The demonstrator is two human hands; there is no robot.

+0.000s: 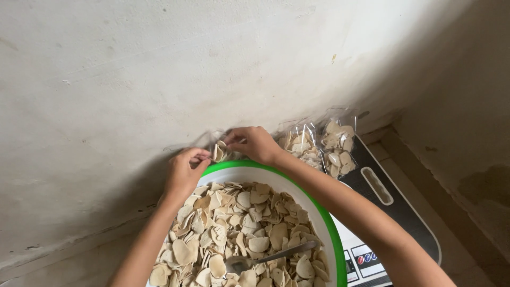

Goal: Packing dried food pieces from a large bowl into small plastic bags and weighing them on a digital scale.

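Observation:
My left hand [184, 171] and my right hand [254, 143] pinch the two sides of a clear plastic bag [220, 151] that holds a few pale beige chips, just beyond the far rim of a large white bowl with a green rim [328, 223]. The bowl is heaped with flat beige chips [234, 228]. A metal spoon [271, 258] lies on the chips toward the near right, its handle pointing right.
Two filled clear bags of chips [319, 146] lean against the wall to the right, standing on a black and white weighing scale [393, 212]. A bare plaster wall [159, 69] fills the background, with a tiled floor [457, 223] at the right.

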